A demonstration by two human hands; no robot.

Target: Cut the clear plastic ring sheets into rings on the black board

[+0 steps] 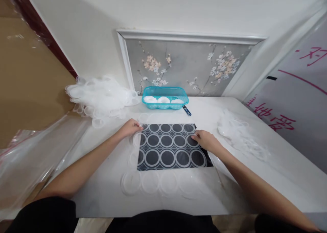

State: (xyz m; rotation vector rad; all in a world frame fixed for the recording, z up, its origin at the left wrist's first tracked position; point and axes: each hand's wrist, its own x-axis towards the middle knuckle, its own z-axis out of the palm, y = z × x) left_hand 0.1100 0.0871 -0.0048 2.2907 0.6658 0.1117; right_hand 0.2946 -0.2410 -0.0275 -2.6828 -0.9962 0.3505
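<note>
Patterned sheet (167,140): near-black, marked with rows of pale grey rings, fine lattice lines between. Roughly rectangular; looks flat on the white tabletop (102,199), long side running nine to three o'clock. Plain black strip shows at its edge, widest toward four o'clock. Translucent discs (150,182) border it at six and nine o'clock.

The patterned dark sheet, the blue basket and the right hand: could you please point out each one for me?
Patterned dark sheet (173,147): head view, near the middle of its surface.
Blue basket (165,91): head view, on its back wall.
Right hand (206,140): head view, on the back of the hand.
</note>
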